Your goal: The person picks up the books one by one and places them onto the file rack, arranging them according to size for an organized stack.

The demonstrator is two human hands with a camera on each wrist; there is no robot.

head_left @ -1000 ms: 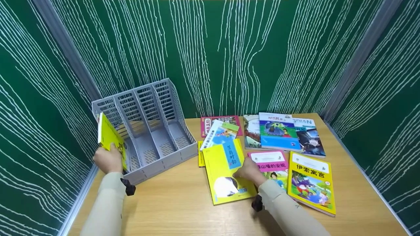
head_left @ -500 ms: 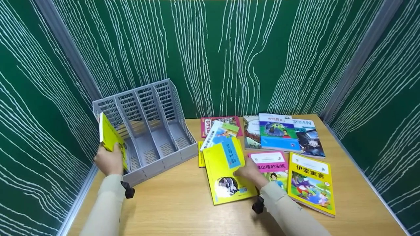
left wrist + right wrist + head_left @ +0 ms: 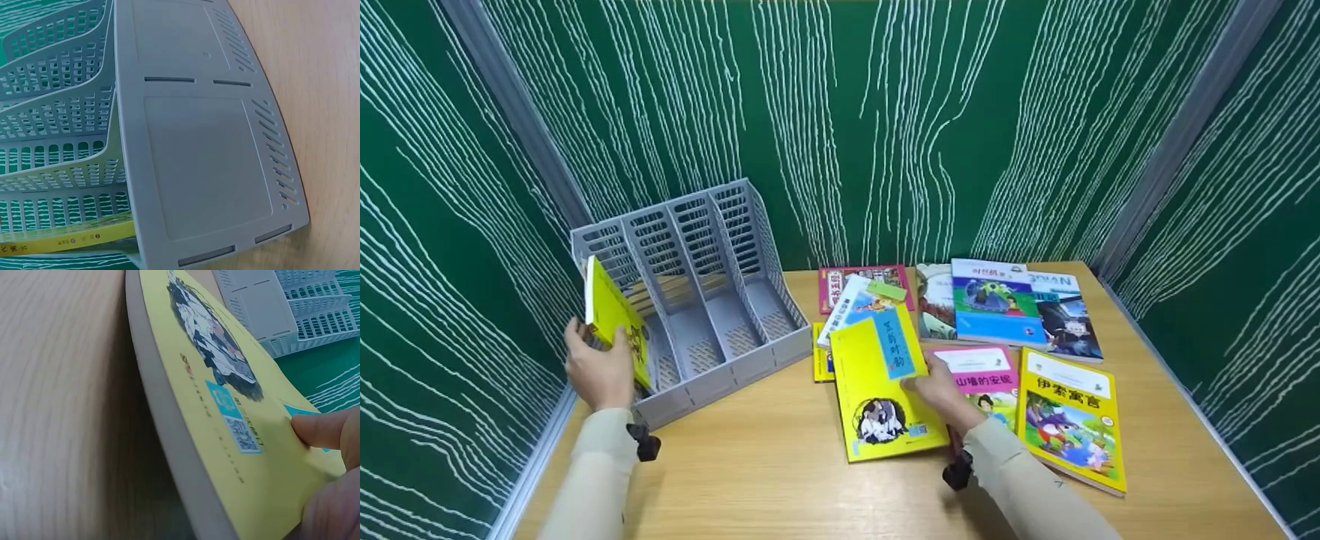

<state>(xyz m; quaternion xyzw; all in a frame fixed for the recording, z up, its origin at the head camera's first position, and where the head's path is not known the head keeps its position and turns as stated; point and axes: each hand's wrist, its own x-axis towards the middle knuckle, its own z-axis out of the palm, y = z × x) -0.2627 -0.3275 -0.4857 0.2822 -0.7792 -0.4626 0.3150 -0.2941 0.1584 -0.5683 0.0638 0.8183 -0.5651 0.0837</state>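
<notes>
A yellow book (image 3: pixel 616 315) stands upright in the leftmost compartment of the grey file rack (image 3: pixel 712 367). My left hand (image 3: pixel 601 371) is at its near end, thumb on the right side and fingers spread apart on the left; in the left wrist view only the book's yellow spine (image 3: pixel 73 241) shows, no fingers. My right hand (image 3: pixel 949 394) pinches the right edge of another yellow book (image 3: pixel 877 375) with a blue title panel, thumb on the cover and fingers hidden beneath. In the right wrist view this book's edge (image 3: pixel 163 399) is tilted up, a dark shadow below it.
Under and behind the held book lie a white-and-blue book (image 3: pixel 855 304) and a pink-red book (image 3: pixel 832 289). To the right are a pink book (image 3: pixel 979 371), a yellow storybook (image 3: pixel 1069 420), a blue book (image 3: pixel 997 300) and a dark-covered book (image 3: pixel 1069 322). Green walls enclose the table.
My left hand's fingers have loosened from the upright book, and the hand has shifted slightly left. My right hand has raised the yellow book a little and moved it slightly right.
</notes>
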